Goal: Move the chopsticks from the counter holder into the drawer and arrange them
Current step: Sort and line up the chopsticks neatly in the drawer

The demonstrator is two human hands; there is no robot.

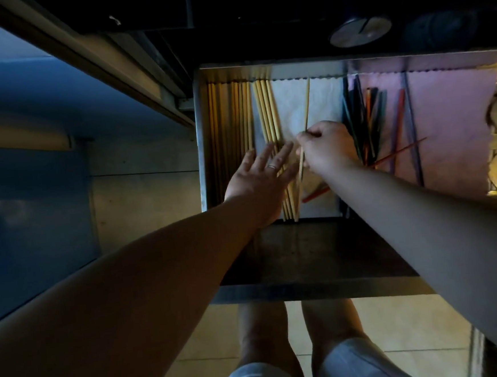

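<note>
While the left hand (258, 175) lies flat, fingers spread, on the pale chopsticks (268, 112) bunched in the open drawer (203, 138), the right hand (326, 148) pinches a single pale chopstick (306, 106) over the white liner (323, 99). Dark and red chopsticks (363, 119) sit messily just beside it.

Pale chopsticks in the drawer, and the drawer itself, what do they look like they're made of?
Pale chopsticks: probably bamboo or light wood, matte; uniform yellowish tan, no shine. Drawer: likely stainless steel; its grey walls gleam and the back wall reflects the chopstick tips.
</note>
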